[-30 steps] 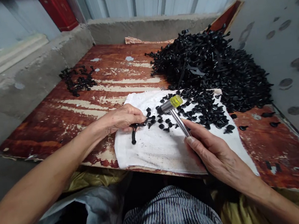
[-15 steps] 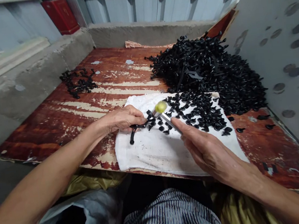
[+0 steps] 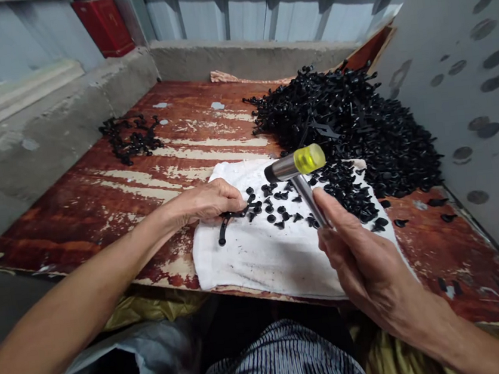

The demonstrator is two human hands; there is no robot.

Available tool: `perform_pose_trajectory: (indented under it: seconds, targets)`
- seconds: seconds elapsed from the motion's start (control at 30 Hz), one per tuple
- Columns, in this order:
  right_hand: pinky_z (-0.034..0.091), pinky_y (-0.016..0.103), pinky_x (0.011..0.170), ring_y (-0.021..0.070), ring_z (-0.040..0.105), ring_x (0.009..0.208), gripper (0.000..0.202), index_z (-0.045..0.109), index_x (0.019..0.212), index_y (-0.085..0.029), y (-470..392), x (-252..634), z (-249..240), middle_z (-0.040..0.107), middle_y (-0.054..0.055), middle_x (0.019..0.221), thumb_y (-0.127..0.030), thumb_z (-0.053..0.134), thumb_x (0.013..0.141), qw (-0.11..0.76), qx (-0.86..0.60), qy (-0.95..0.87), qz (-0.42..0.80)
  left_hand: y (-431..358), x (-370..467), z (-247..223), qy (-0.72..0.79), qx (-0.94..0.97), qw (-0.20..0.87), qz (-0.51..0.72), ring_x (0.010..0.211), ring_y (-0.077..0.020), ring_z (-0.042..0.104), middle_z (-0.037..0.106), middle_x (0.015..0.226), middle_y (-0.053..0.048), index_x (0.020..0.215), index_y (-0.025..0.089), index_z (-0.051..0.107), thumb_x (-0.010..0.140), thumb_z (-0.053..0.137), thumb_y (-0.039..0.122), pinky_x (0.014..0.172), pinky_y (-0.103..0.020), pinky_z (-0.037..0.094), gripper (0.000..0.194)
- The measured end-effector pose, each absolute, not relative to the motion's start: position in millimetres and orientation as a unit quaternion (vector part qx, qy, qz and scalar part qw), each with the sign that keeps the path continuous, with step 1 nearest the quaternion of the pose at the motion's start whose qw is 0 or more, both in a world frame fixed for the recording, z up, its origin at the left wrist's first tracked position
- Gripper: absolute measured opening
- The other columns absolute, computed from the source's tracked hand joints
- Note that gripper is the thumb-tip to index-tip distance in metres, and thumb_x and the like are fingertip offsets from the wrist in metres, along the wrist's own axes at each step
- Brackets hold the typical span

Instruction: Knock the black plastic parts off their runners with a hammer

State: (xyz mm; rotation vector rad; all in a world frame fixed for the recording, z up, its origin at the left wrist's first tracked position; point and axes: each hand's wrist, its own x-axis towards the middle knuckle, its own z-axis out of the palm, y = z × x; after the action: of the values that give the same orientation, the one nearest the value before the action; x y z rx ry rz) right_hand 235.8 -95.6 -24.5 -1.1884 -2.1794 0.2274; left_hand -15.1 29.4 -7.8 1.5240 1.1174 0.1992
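Observation:
My left hand (image 3: 221, 198) is closed on a black branched piece (image 3: 222, 233), pinched at the left part of a white cloth (image 3: 262, 263). One arm of that piece hangs toward me over the cloth. In my right hand (image 3: 349, 230) is the handle of a mallet (image 3: 294, 165), its head raised above the cloth, with a yellow face at the right and a dark face at the left. Small black round parts (image 3: 282, 216) lie scattered between my hands, thicker to the right, partly hidden behind the mallet.
A big heap of black pieces (image 3: 334, 105) covers the back right, beside a grey spotted panel (image 3: 462, 115). A small black pile (image 3: 131, 137) sits at the back left. A red box (image 3: 105, 26) stands on the ledge. Below the table edge is an open pale bag (image 3: 155, 354).
My right hand has lifted the mallet up and to the right, away from the pieces near my left hand. The left hand keeps its pinch in nearly the same place.

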Motion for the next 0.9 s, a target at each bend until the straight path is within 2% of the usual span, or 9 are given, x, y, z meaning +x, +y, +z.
perform_pose_trajectory:
  seconds: [0.07, 0.13, 0.23, 0.37, 0.53, 0.63, 0.73, 0.8, 0.9]
  targets:
    - [0.062, 0.037, 0.080, 0.0224, 0.074, 0.091, 0.073, 0.022, 0.160, -0.023, -94.8, 235.9, -25.1, 0.072, 0.015, 0.119, -0.002, 0.038, 0.092, 0.279, -0.444, -0.846, 0.093, 30.9, -15.9, -9.1, 0.486, 0.653, 0.576, 0.080, 0.034, -0.0046, 0.027, 0.039, 0.043, 0.005, 0.051, 0.017, 0.050, 0.071, 0.071, 0.026, 0.036, -0.020, 0.015, 0.031]
    - [0.062, 0.038, 0.078, 0.0238, 0.074, 0.091, 0.070, 0.027, 0.159, -0.022, -93.4, 236.4, -25.3, 0.072, 0.016, 0.118, -0.003, 0.037, 0.092, 0.256, -0.436, -0.856, 0.107, 32.4, -16.7, -10.5, 0.493, 0.651, 0.572, 0.075, 0.034, -0.0052, 0.029, 0.042, 0.044, 0.004, 0.054, 0.017, 0.054, 0.070, 0.072, 0.027, 0.036, -0.020, 0.016, 0.026]
    - [0.061, 0.036, 0.077, 0.0221, 0.073, 0.089, 0.071, 0.022, 0.160, -0.023, -92.5, 237.2, -24.9, 0.069, 0.016, 0.121, -0.004, 0.038, 0.094, 0.307, -0.457, -0.828, 0.104, 33.5, -17.8, -11.9, 0.482, 0.658, 0.573, 0.074, 0.035, -0.0055, 0.029, 0.042, 0.043, 0.003, 0.053, 0.017, 0.053, 0.072, 0.070, 0.029, 0.037, -0.020, 0.017, 0.028]
    - [0.060, 0.034, 0.060, 0.0200, 0.067, 0.064, 0.068, 0.030, 0.158, -0.019, -92.4, 237.5, -25.1, 0.071, 0.010, 0.086, -0.005, 0.037, 0.092, 0.243, -0.447, -0.853, 0.117, 31.6, -17.0, -10.1, 0.480, 0.674, 0.558, 0.064, 0.034, -0.0058, 0.029, 0.040, 0.042, 0.004, 0.052, 0.018, 0.051, 0.073, 0.068, 0.030, 0.038, -0.021, 0.015, 0.029]
    - [0.061, 0.037, 0.083, 0.0246, 0.071, 0.100, 0.076, 0.015, 0.162, -0.026, -92.6, 237.9, -27.8, 0.071, 0.013, 0.117, -0.005, 0.039, 0.093, 0.312, -0.460, -0.826, 0.100, 28.4, -13.5, -4.1, 0.485, 0.701, 0.521, 0.045, 0.035, -0.0063, 0.031, 0.041, 0.040, 0.005, 0.051, 0.018, 0.049, 0.076, 0.064, 0.027, 0.039, -0.021, 0.019, 0.031]
    - [0.063, 0.034, 0.070, 0.0230, 0.074, 0.082, 0.071, 0.033, 0.158, -0.025, -91.1, 239.8, -28.8, 0.075, 0.011, 0.103, -0.006, 0.041, 0.090, 0.267, -0.446, -0.847, 0.116, 27.7, -12.3, -4.1, 0.491, 0.710, 0.503, 0.034, 0.035, -0.0063, 0.032, 0.042, 0.041, 0.005, 0.053, 0.018, 0.051, 0.078, 0.060, 0.026, 0.038, -0.021, 0.020, 0.028]
    - [0.062, 0.036, 0.079, 0.0236, 0.074, 0.094, 0.067, 0.031, 0.157, -0.016, -88.7, 240.6, -26.1, 0.071, 0.017, 0.120, -0.006, 0.038, 0.092, 0.279, -0.471, -0.826, 0.134, 27.1, -12.2, -6.7, 0.485, 0.720, 0.495, 0.029, 0.035, -0.0062, 0.033, 0.043, 0.041, 0.005, 0.054, 0.018, 0.051, 0.080, 0.058, 0.027, 0.038, -0.020, 0.021, 0.029]
    - [0.063, 0.033, 0.070, 0.0223, 0.075, 0.082, 0.064, 0.041, 0.153, -0.012, -87.1, 240.1, -22.4, 0.075, 0.016, 0.107, -0.007, 0.039, 0.089, 0.251, -0.449, -0.845, 0.145, 27.6, -13.1, -7.7, 0.483, 0.726, 0.489, 0.028, 0.036, -0.0064, 0.036, 0.048, 0.044, 0.004, 0.056, 0.018, 0.052, 0.080, 0.057, 0.027, 0.039, -0.020, 0.023, 0.027]
    - [0.060, 0.031, 0.076, 0.0191, 0.073, 0.082, 0.055, 0.047, 0.148, -0.011, -86.6, 238.4, -16.9, 0.075, 0.013, 0.100, -0.012, 0.039, 0.093, 0.264, -0.475, -0.811, 0.216, 31.3, -16.6, -5.4, 0.495, 0.728, 0.473, 0.029, 0.038, -0.0062, 0.039, 0.055, 0.050, 0.002, 0.060, 0.017, 0.054, 0.080, 0.057, 0.027, 0.039, -0.019, 0.024, 0.023]
